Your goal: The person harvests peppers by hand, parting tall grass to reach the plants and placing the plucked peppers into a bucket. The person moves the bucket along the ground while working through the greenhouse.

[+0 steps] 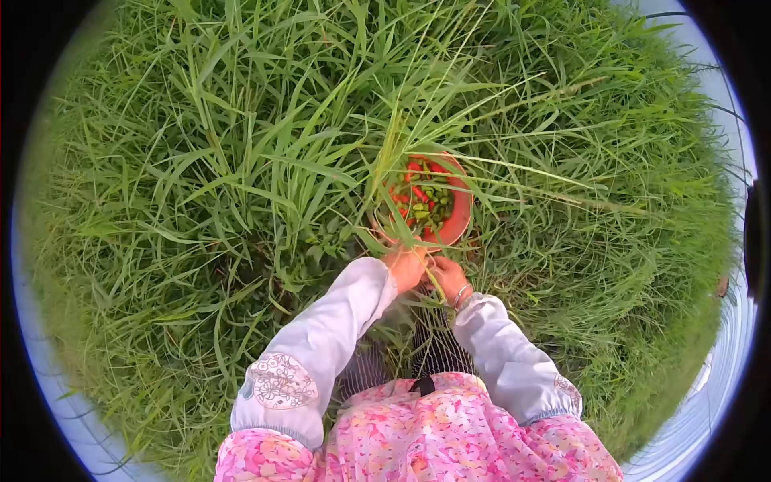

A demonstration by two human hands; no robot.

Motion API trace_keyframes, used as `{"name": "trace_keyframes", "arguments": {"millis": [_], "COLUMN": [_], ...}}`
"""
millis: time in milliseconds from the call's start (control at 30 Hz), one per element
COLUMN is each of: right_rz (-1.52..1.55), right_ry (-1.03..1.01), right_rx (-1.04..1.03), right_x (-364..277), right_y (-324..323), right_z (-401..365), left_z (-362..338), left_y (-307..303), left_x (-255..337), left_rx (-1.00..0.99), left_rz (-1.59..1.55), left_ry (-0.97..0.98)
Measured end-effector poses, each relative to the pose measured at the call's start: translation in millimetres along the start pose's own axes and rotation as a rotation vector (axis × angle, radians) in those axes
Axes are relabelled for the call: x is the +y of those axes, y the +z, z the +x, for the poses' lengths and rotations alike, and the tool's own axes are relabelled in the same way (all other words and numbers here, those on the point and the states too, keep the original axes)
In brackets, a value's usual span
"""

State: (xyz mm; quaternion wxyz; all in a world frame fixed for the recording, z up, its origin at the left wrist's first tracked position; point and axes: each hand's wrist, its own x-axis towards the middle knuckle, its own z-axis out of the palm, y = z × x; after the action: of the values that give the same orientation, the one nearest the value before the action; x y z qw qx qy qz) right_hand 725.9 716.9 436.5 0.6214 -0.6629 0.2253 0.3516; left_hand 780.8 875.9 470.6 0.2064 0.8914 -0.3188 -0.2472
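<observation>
So the person is standing in tall grass [225, 161] that fills pretty much the whole view, looking straight down. Right in front of them, half buried in the blades, sits a red bowl [462, 217]. It's loaded with chillies [422, 201], a mix of red and green ones piled together; a few long blades arch across the top, so part of the contents is hidden.

The left hand [405, 267] is curled up right against the bowl's near rim. Honestly can't tell whether it's gripping the rim, some grass, or nothing, because the fingers are tucked out of sight.

The right hand [448, 277] is just beside it, nearly touching, with the fingers folded in on a pale grass blade [434, 283] that runs down between the two hands. There's a thin bangle [463, 296] on that wrist.

Both arms are in white sleeves [337, 321], coming out of a pink floral garment [434, 434] at the bottom edge. Some dark striped fabric [438, 345] shows between the arms, just below the hands.
</observation>
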Motion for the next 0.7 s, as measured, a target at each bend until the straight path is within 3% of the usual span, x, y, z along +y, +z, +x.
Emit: {"name": "trace_keyframes", "arguments": {"millis": [33,100,133,167,267,300,367,433,567,633,700], "right_rz": [-0.017,-0.012,-0.004,-0.019,-0.074,-0.096,-0.144,-0.099,-0.032,-0.052,-0.111], "right_ry": [0.043,0.175,0.140,0.147,0.175,0.183,0.190,0.188,0.245,0.266,0.262], "right_rx": [-0.014,-0.020,-0.035,-0.054,-0.091,-0.075,-0.057,-0.029,-0.014,-0.020,-0.038], "right_x": [9.8,3.9,14.9,20.7,32.0,37.1,51.2,53.5,32.5,25.4,20.8], "right_y": [1.4,11.2,10.4,8.3,-5.4,-12.4,-27.6,-42.1,-68.0,-80.2,-90.5], "right_z": [1.0,-9.9,-10.8,-8.2,-8.6,-5.5,0.7,3.2,3.9,3.8,5.5], "left_z": [31.0,57.6,70.8,71.6,29.0,17.0,-39.5,-93.9,-205.5,-208.7,-232.1], "left_y": [22.6,14.7,9.8,-3.3,-51.5,-68.0,-64.3,-62.6,-11.8,-17.8,2.4], "left_x": [-29.0,-76.6,-100.1,-127.7,-191.6,-207.8,-237.6,-247.8,-243.7,-203.9,-197.9], "left_rx": [0.172,0.295,0.359,0.283,-0.427,-0.632,-0.759,-0.764,-0.622,-0.494,-0.546], "left_rz": [0.104,0.066,0.041,0.186,0.678,0.556,0.427,0.313,0.351,0.152,0.099], "left_ry": [-0.024,-0.170,-0.240,-0.345,-0.680,-0.808,-0.942,-1.091,-1.196,-1.647,-1.703]}}
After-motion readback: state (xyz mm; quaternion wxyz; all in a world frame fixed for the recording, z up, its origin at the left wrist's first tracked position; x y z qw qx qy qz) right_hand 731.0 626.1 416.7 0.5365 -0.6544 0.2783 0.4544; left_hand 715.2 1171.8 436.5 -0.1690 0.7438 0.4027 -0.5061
